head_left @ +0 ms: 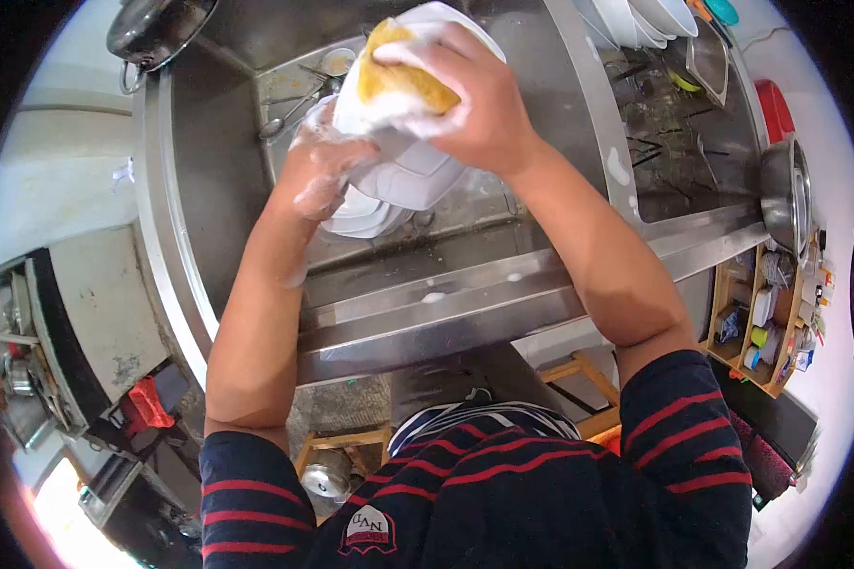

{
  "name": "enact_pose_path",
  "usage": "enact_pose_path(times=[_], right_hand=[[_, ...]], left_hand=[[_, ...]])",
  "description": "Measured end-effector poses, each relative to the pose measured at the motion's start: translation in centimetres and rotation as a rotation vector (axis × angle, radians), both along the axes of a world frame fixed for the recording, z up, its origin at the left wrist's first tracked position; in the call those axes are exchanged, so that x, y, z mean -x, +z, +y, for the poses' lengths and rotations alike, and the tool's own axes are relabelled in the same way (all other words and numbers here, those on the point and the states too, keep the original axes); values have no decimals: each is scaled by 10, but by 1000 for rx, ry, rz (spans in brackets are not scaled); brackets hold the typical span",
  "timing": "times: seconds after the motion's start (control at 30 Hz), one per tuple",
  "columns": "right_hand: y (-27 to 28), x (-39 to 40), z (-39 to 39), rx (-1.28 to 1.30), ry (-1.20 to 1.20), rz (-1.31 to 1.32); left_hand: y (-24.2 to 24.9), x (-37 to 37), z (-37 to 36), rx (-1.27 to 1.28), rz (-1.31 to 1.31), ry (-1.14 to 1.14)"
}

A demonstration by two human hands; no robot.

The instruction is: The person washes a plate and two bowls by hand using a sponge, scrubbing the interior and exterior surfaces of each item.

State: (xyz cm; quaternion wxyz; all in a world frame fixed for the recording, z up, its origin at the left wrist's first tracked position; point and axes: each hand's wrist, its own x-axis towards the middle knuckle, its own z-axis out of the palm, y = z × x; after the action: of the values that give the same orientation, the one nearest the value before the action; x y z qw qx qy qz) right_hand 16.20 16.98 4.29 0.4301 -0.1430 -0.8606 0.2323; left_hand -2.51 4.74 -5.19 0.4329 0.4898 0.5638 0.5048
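My left hand (320, 169), coated in suds, grips a white bowl (413, 178) by its side, above the sink (220, 142). The bowl is tilted and partly covered by foam and my hands. My right hand (484, 102) is closed around a yellow sponge (422, 87), pressing it to the bowl's upper part. Foam clings to the sponge and fingers. Below the bowl, a stack of white plates (365, 226) lies in the sink, half hidden. Spoons (273, 127) and a small round dish (337, 63) sit farther back.
A dark metal pot (159, 30) stands at the sink's back left corner. Right of the divider (605, 123), a second basin (674, 171) holds cutlery, with white bowls (640, 21) behind. A steel bowl (783, 194) rests at the right edge. Soap drops dot the front rim (436, 308).
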Motion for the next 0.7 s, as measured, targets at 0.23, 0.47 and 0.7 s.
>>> enact_pose_path(times=[0.23, 0.47, 0.7], right_hand=[[-22, -6, 25, 66, -323, 0], [-5, -6, 5, 45, 95, -3], [-15, -2, 9, -11, -297, -18]], left_hand=[[49, -28, 1, 242, -392, 162], [52, -22, -1, 164, -676, 221], [63, -34, 4, 277, -645, 351]])
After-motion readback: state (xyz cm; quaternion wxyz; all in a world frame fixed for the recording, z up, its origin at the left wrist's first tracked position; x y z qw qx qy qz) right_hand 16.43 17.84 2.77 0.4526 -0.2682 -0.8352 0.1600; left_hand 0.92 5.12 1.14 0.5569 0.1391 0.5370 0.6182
